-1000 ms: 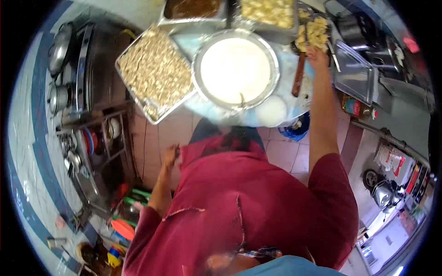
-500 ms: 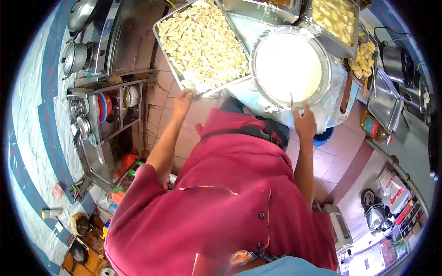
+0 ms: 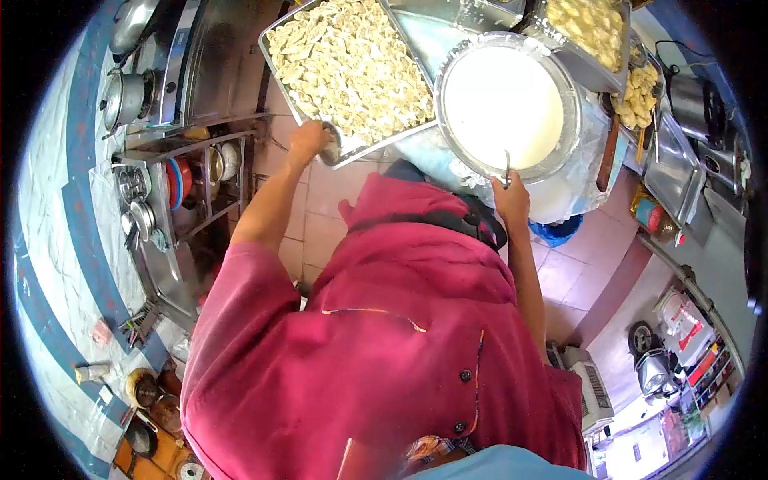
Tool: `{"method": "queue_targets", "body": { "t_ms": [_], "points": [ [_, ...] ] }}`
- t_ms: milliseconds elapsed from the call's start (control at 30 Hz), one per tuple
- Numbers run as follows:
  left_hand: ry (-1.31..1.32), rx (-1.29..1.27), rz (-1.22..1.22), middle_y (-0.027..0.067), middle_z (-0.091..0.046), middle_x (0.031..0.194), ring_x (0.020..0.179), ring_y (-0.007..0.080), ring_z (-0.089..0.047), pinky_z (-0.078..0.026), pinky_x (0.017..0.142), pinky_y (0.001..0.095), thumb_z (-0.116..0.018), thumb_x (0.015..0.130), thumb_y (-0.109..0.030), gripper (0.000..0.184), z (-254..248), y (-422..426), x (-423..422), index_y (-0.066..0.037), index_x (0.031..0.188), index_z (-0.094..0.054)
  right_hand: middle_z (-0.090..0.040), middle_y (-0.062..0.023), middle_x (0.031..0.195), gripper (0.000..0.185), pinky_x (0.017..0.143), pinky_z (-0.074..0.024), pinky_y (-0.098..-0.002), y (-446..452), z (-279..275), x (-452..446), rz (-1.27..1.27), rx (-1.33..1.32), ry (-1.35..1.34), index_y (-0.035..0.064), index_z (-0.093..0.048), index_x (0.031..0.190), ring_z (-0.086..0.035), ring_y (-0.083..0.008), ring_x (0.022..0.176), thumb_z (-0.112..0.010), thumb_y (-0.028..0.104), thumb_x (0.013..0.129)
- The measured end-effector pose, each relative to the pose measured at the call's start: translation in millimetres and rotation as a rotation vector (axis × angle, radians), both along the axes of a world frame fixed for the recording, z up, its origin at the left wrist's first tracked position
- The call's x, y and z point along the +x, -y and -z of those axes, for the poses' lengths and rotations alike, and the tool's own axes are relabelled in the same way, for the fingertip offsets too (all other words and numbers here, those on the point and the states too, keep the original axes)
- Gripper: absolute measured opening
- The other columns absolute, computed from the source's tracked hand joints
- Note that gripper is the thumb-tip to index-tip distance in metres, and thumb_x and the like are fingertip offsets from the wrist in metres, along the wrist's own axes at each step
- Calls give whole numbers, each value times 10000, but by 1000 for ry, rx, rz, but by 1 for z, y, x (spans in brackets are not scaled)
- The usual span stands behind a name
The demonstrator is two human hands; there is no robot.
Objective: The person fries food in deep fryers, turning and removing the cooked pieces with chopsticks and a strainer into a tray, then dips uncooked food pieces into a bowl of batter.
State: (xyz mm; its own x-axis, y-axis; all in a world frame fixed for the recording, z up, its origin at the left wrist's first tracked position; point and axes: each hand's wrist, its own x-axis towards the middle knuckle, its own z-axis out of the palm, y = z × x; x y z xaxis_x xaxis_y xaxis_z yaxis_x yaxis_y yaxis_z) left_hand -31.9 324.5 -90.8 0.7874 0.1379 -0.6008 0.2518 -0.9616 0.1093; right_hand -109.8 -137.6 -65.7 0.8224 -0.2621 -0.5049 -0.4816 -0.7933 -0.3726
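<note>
Pink floor tiles (image 3: pixel 560 280) are showing beneath a table with a pale blue cover (image 3: pixel 422 150); on it a wide metal basin (image 3: pixel 571 112) is holding white liquid (image 3: pixel 504 108), and a thin utensil (image 3: pixel 507 164) is standing at its near edge, its long axis running almost straight away from the person, its far end pointing into the liquid; the right hand (image 3: pixel 512 200) is gripping its near end, fingers closed; to the left, a tray (image 3: pixel 281 78) of pale pieces (image 3: pixel 352 72) is lying with its long axis slanting downward to the right; at its near corner the left hand (image 3: pixel 309 142) is curling its fingers, their exact hold being impossible to tell; beyond the basin's right side, a brown handle (image 3: pixel 609 156) is resting.
</note>
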Motion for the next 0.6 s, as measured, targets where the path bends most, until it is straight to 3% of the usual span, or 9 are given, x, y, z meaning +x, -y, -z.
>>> {"method": "queue_targets", "body": {
  "t_ms": [133,200,267,333,433,600],
  "points": [
    [-170,167,9,202,-683,1082,1015,356,-658,-516,866,427,-626,784,-374,452,14,8,20,-13,1046,-696,-664,-245,1042,482,857,-491,-456,3,-2,11,-24,-12,-2,59,-558,1247,-630,-413,980,-661,297,840],
    [-147,1,1,199,-686,1076,1016,355,-657,-512,863,422,-628,772,-359,454,28,-5,19,-7,1051,-692,-669,-239,1027,473,853,-495,-465,4,5,12,-35,-80,42,70,-563,1241,-635,-418,955,-665,284,831],
    [-195,-84,39,220,-678,1078,1019,363,-648,-497,867,419,-667,745,-368,490,4,7,25,-26,1096,-672,-675,-224,1010,355,841,-499,-488,1,1,12,-75,-127,82,84,-582,1191,-645,-408,937,-579,251,878],
    [-134,-56,27,231,-667,1092,1039,368,-635,-489,875,418,-695,733,-370,525,44,-15,17,-32,1131,-639,-677,-215,1007,309,837,-502,-496,2,6,21,-104,-173,20,81,-593,1163,-648,-402,940,-529,233,901],
    [-160,-86,-2,226,-666,1085,1034,373,-631,-485,882,412,-737,717,-346,537,50,-22,18,-27,1132,-617,-691,-201,911,220,715,-542,-480,2,9,27,-134,-280,187,20,-645,990,-680,-378,809,-499,109,851],
    [-93,-151,-99,232,-668,1060,987,337,-650,-487,851,393,-756,718,-329,557,26,-28,21,-29,1164,-610,-698,-171,847,194,693,-552,-459,19,5,39,-166,-339,127,30,-676,832,-693,-359,774,-494,95,846]
  ]
}}
